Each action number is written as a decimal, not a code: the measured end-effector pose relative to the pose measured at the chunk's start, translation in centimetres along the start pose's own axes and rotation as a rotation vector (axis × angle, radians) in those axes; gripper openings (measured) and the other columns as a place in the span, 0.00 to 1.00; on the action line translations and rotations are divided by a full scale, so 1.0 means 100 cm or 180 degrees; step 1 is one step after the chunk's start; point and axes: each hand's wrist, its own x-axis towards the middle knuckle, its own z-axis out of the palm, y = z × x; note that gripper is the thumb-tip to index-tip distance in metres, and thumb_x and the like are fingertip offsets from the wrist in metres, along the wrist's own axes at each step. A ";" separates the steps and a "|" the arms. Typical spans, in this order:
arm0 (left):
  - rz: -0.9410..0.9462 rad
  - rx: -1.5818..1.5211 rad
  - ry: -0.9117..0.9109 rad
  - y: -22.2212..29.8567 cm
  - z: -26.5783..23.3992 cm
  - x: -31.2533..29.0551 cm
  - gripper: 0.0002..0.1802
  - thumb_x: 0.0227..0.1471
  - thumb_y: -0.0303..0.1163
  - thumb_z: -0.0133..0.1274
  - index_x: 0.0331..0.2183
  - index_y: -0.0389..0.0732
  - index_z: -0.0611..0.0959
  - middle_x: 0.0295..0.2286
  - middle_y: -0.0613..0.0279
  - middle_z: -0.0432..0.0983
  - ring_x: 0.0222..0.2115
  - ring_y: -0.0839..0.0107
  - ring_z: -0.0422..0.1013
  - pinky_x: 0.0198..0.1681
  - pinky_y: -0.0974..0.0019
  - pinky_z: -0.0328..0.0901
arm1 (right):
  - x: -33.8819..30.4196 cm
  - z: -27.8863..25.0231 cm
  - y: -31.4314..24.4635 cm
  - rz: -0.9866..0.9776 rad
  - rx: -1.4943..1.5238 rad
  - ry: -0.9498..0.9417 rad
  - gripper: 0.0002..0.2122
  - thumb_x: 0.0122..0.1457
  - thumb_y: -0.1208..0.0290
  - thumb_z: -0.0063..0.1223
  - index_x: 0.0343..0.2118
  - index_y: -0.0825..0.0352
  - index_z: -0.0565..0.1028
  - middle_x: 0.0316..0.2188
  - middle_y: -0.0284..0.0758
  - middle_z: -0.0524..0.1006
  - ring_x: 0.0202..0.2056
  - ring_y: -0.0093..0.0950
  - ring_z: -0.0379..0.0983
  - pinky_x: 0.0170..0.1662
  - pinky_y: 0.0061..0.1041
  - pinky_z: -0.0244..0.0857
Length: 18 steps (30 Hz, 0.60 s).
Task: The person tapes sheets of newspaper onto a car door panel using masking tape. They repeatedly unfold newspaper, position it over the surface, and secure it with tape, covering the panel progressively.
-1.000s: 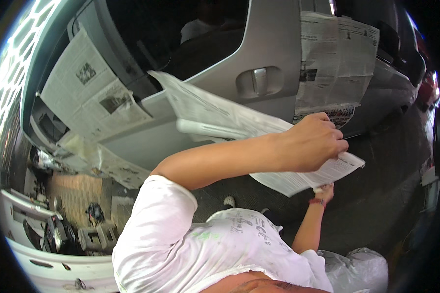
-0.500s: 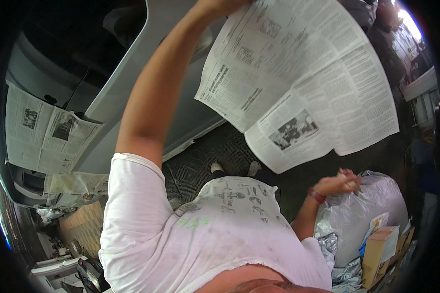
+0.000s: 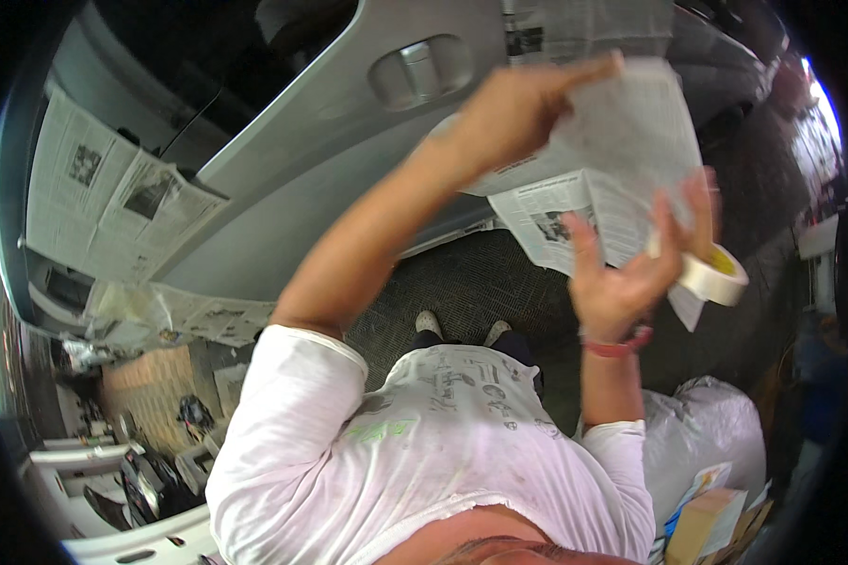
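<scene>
A newspaper sheet (image 3: 631, 122) hangs in front of me beside a grey car door, partly folded and curved. My left hand (image 3: 513, 118) grips it near its upper part, the index finger stretched along its top edge; the gripped part is hidden. Below and to the right, my right hand (image 3: 631, 259) has its fingers spread, blurred by motion, close to the sheet's lower right side. A roll of cream masking tape (image 3: 725, 281) with a yellow core sits on the fingers of that hand.
The car door (image 3: 349, 174) with its handle (image 3: 419, 71) fills the upper left. Newspaper masking (image 3: 104, 202) covers car parts at the left, and more (image 3: 584, 28) lies at the top. A silvery plastic-covered bundle (image 3: 716, 424) and a cardboard box (image 3: 707, 527) stand at lower right.
The wide-spread sheet is now partly folded and closer to the door. My left hand has come down and right; my right hand has risen to the sheet with the tape roll.
</scene>
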 end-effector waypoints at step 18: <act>-0.2077 -0.1353 0.1263 0.034 -0.018 -0.294 0.57 0.56 0.27 0.71 0.77 0.55 0.57 0.53 0.52 0.85 0.34 0.54 0.84 0.38 0.53 0.78 | 0.061 0.085 -0.125 -0.1582 -0.0275 -0.3312 0.18 0.56 0.76 0.65 0.51 0.61 0.84 0.32 0.40 0.73 0.36 0.42 0.73 0.40 0.43 0.67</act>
